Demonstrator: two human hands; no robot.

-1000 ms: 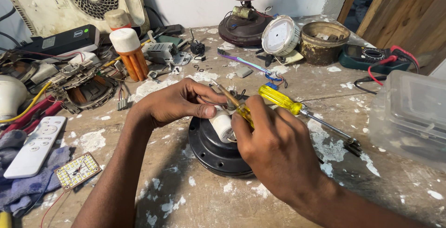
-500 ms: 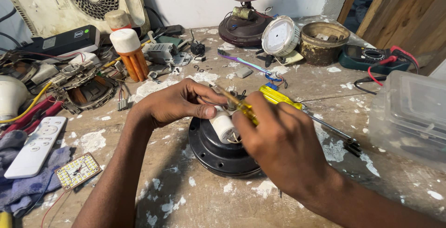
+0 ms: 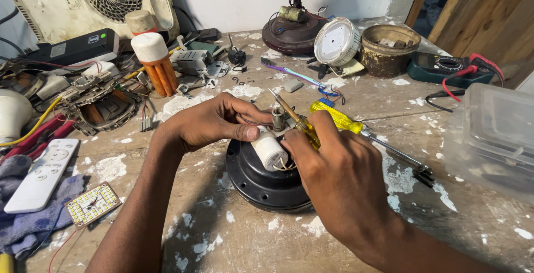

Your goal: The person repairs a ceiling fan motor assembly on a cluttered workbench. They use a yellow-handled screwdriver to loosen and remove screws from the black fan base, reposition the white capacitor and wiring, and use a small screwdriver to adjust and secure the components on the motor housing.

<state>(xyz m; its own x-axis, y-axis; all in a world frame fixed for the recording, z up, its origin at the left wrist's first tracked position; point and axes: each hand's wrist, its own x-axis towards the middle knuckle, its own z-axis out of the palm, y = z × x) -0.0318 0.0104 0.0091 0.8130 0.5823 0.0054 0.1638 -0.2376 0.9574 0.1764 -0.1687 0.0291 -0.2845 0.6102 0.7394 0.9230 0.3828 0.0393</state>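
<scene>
Nearest me, my right hand is closing around a small yellow-handled screwdriver, fingers clamped on its grip, tip angling up and away over the middle of the work. Just under it I am steadying a white cylinder, likely a capacitor, lying on its side on top of the black round motor. Thin wires are curling out of its near end; I cannot tell whether they are joined to anything.

My left hand is coming in from the left, fingertips pinched on the cylinder's far end and resting beside the metal shaft that is standing up from the motor's centre.

Judging progress: the motor is sitting whole on the tabletop, its casing shut, the cylinder loose on top rather than seated. So I am reading this as mid-job, with the part in hand and its fixing not finished.

Further out, a bigger yellow screwdriver is lying to the right, untouched. A white remote and a small LED board are lying at left on a blue cloth. Beyond, an orange tube, a purple toothbrush, a round white lamp plate, a rusty tin, a multimeter and a clear plastic box at far right.
</scene>
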